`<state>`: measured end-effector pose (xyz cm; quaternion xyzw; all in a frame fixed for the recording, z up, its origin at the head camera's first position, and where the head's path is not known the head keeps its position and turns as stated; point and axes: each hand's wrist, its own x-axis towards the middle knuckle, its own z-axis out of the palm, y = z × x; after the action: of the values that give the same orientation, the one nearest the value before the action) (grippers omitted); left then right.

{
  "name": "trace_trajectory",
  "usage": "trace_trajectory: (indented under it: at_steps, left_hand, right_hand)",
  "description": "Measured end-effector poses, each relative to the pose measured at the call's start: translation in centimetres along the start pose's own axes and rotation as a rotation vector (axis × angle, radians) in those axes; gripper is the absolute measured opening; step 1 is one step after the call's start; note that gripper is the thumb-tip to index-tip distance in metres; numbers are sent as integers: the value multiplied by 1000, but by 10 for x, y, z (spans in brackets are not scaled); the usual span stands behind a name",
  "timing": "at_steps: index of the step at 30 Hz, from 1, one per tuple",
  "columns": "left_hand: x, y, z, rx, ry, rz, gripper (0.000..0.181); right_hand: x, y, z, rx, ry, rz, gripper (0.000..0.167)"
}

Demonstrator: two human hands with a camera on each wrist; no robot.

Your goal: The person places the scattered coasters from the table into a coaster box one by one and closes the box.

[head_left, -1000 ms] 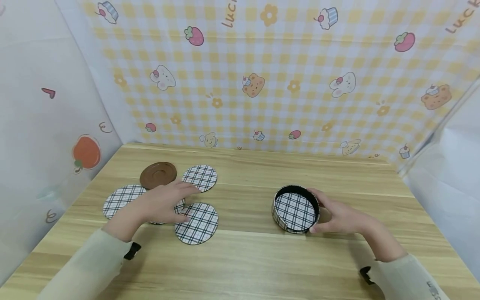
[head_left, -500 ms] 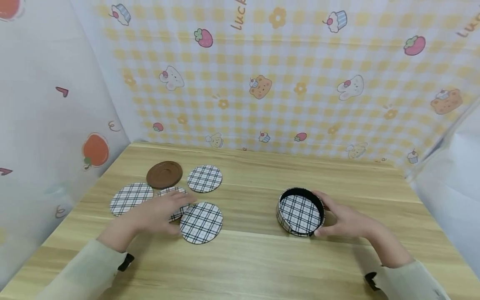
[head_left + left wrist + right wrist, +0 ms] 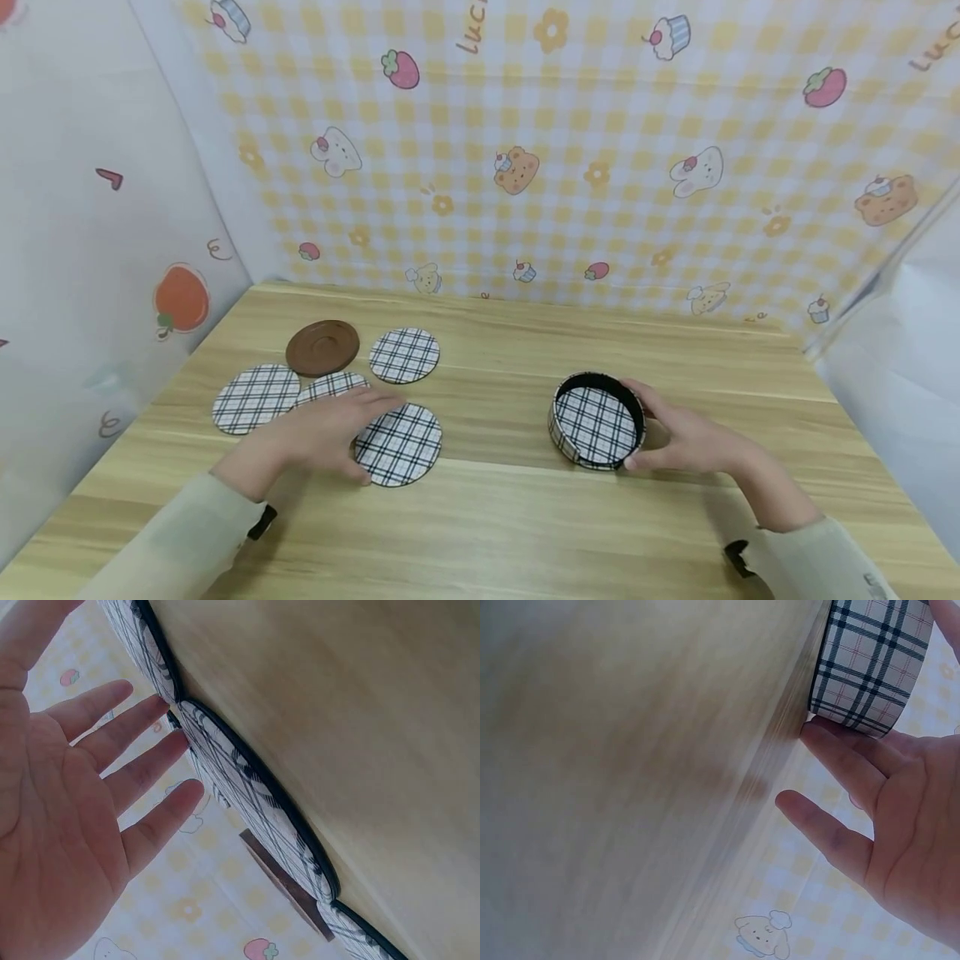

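Note:
My left hand (image 3: 318, 433) hovers at the left edge of the nearest plaid round coaster (image 3: 405, 450), its fingers loosely spread. In the left wrist view the palm shows nothing in it, and fingertips come close to a coaster edge (image 3: 262, 795). A second coaster (image 3: 333, 384) is partly hidden behind that hand. More plaid coasters lie at the left (image 3: 255, 402) and farther back (image 3: 405, 356). My right hand (image 3: 693, 437) holds the round plaid coaster holder (image 3: 558, 433) from its right side, thumb in front and fingers behind. Inside the holder lies a plaid coaster (image 3: 596, 425).
A brown round disc (image 3: 322, 348) with a ring in its middle lies behind the coasters. Everything stands on a wood-grain table (image 3: 487, 533). A yellow checked cloth (image 3: 465, 167) rises at the back, with a pale cloth (image 3: 90, 275) at the left.
My left hand has drawn back leftward off the nearest coaster, then come in again to its near left edge. The right hand stays at the holder. The head view shifted slightly.

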<state>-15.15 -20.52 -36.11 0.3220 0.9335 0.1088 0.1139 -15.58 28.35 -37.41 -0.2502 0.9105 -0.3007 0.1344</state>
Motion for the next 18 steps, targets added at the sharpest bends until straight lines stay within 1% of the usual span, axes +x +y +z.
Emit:
trace_trajectory:
  at_steps: [9,18]
  left_hand:
    - [5,-1,4,19,-27,30,100]
    - [9,3,5,13,-31,42,101]
  right_hand:
    - [0,-2,-3,-1,-5,-15,108]
    - [-1,-1,-2,-2,-9,-11,108]
